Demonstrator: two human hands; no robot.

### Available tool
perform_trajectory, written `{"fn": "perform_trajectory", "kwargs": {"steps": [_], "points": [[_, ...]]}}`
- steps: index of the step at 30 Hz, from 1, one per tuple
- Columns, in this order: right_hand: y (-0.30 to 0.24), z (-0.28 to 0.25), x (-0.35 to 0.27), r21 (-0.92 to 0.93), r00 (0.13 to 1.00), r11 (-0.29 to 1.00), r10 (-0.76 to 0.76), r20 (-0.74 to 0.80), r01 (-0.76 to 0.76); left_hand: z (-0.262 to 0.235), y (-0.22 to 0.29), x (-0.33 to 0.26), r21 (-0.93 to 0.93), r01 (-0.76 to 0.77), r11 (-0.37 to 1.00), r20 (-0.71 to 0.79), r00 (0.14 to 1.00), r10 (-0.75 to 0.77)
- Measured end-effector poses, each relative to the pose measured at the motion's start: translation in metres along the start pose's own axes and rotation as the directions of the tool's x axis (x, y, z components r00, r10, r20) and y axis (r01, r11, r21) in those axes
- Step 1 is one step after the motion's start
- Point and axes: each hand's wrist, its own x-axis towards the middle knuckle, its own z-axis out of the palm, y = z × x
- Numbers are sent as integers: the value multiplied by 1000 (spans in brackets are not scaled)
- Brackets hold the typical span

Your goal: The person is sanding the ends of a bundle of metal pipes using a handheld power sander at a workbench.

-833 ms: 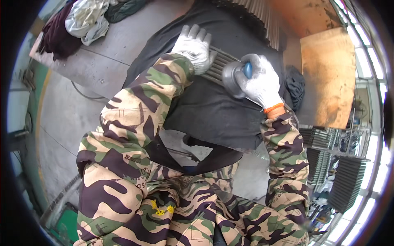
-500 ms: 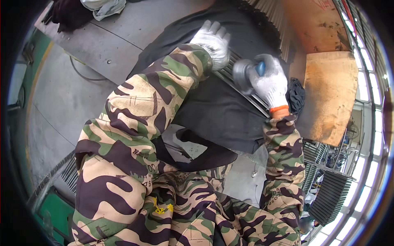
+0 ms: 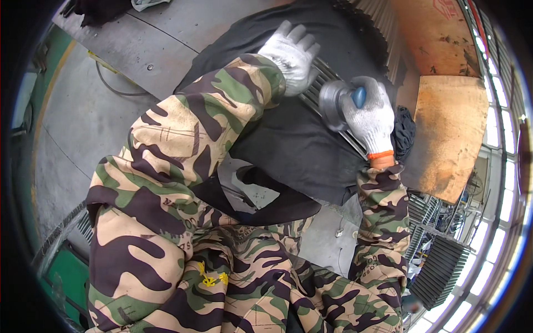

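Note:
Both hands wear white knitted gloves. My right hand (image 3: 373, 116) is wrapped round a round grey tool with a blue knob (image 3: 332, 106), which looks like a palm sander. Its blurred disc rests on or just over a row of slim metal bars (image 3: 353, 144). To the left of the tool, my left hand (image 3: 290, 58) lies over the far stretch of the bars, fingers stretched out and a little apart. Whether its palm presses on them is hidden. Black cloth (image 3: 288, 150) lies under and around the bars.
More metal bars (image 3: 383, 28) are stacked beyond the cloth. Worn brown boards (image 3: 449, 127) stand at the right, beside a crumpled dark cloth (image 3: 403, 130). The grey metal table (image 3: 161, 61) extends left, with dark fabric (image 3: 102, 11) at its far edge. Racked bars (image 3: 441, 269) stand lower right.
The view has shifted slightly. My right hand and the tool sit a little farther right in the picture, still at the bars. My left hand's fingers are spread slightly more.

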Motion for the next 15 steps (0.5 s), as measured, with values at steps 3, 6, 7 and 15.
{"fn": "perform_trajectory", "kwargs": {"steps": [3,6,7,15], "points": [[-7,-2,-5,45,999,998,-46,-10,47,2,2,9,82,141,987,79,986,-148],[3,5,10,32,1000,999,-14,17,14,13,-2,8,133,151,980,-25,989,-149],[6,5,12,31,1000,999,-11,16,10,12,-1,8,121,149,981,18,988,-152],[15,7,26,-56,996,997,60,68,-56,-3,19,-11,93,138,986,15,990,-140]]}}
